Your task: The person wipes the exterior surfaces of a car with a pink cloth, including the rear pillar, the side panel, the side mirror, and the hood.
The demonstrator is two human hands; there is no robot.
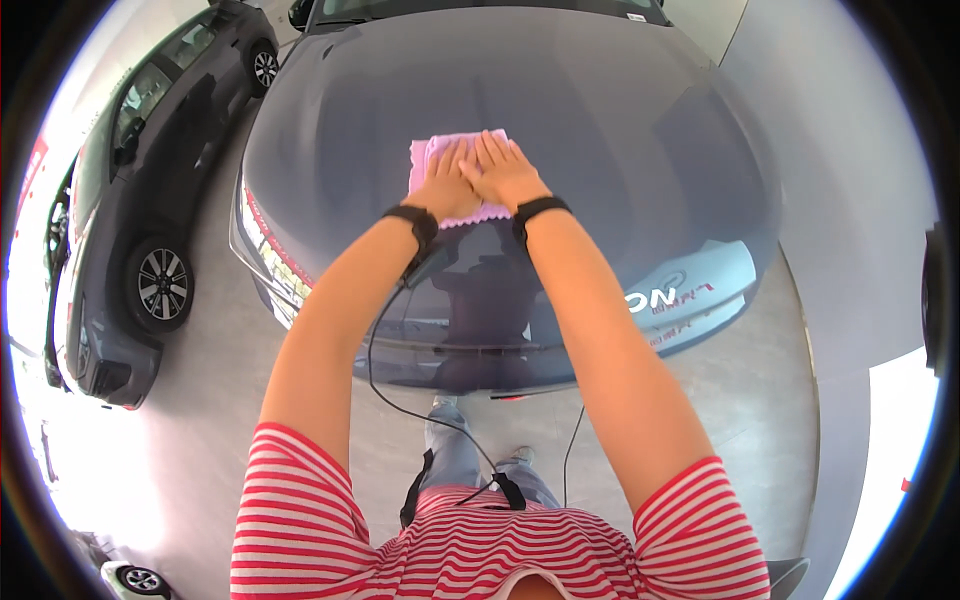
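A pink cloth [418,161] with a scalloped edge lies folded on the grey-blue hood [577,97] of a car. My left hand [447,189] presses the cloth flat against the hood, its fingers pointing away from me. Beside it, my right hand [504,174] is also flat on the cloth, and its thumb side overlaps the left hand. Most of the cloth's middle is hidden under both palms. Each wrist wears a black strap; the left strap [414,223] has a thin black cable [373,367] near it that runs down toward my waist.
A second dark car [176,150] stands to the left, its wheel [163,283] facing this way. A pale wall [847,187] rises at the right. Below the hood are the grey floor [225,375] and my legs. The windshield [480,7] is at the top.
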